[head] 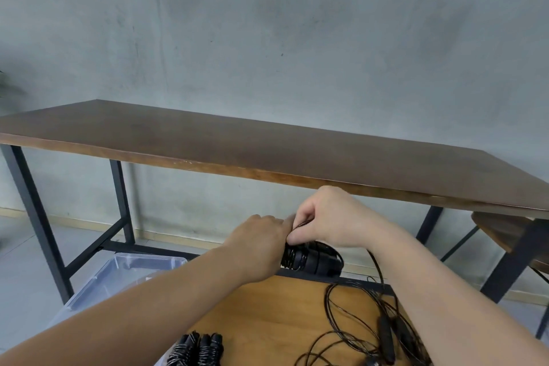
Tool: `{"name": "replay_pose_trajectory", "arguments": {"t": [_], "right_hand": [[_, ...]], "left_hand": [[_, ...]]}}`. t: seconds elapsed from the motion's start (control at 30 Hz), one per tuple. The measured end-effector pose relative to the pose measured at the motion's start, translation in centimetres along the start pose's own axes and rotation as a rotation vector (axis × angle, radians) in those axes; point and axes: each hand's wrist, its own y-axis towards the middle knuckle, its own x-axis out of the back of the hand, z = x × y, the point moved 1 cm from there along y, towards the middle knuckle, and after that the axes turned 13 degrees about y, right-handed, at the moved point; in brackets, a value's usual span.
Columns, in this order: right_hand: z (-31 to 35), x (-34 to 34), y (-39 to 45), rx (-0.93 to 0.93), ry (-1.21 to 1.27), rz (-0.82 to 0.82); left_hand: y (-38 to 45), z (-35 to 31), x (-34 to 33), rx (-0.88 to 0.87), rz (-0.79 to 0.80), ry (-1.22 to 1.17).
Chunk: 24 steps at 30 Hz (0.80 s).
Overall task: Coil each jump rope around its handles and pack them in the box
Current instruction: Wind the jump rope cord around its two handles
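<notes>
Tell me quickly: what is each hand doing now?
Left hand: grips the jump rope handles.
Right hand: fingers pinch the black cord at the handles.

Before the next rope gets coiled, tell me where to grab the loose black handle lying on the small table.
Grip the loose handle around its middle, coming down from above with the right hand. It lies flat on the small table, its long sides exposed, while tangled cord crowds its ends, so a pinch across the shaft probably avoids snagging loops.
</notes>
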Motion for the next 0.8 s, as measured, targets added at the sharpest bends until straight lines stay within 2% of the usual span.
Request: {"name": "replay_pose_trajectory", "arguments": {"t": [0.1,0.2,0.33,0.43,0.53,0.63,0.7,0.8], "right_hand": [[-1.6,1.2,0.5,0.014,0.176,0.066],[-2.6,1.3,0.9,0.028,0.285,0.102],[-4.8,1.0,1.3,-0.079,0.590,0.130],[-6.0,-0.5,1.0,-0.111,0.853,0.128],[-7.3,-2.9,0.7,-0.115,1.245,0.051],[-7.4,-4.8,0.3,-0.111,1.279,-0.059],[-7.5,-5.9,0.3,-0.178,1.243,-0.145],[-7.0,-7.5,-0.4,-0.179,1.313,-0.143]], "left_hand": [[-0.4,0.1,0.4,-0.038,-0.040,-0.223],[-1.0,-0.3,1.4,-0.067,0.004,-0.291],[-2.1,-1.3,2.8,-0.117,0.013,-0.445],[-1.8,-1.2,3.2,-0.006,-0.025,-0.636],[-1.4,-0.7,3.0,0.093,-0.048,-0.654],[-1.2,-0.4,2.5,0.130,-0.065,-0.555],[-0.9,-0.3,2.3,0.157,-0.092,-0.553],[0.0,0.0,1.9,0.231,-0.103,-0.548]]}}
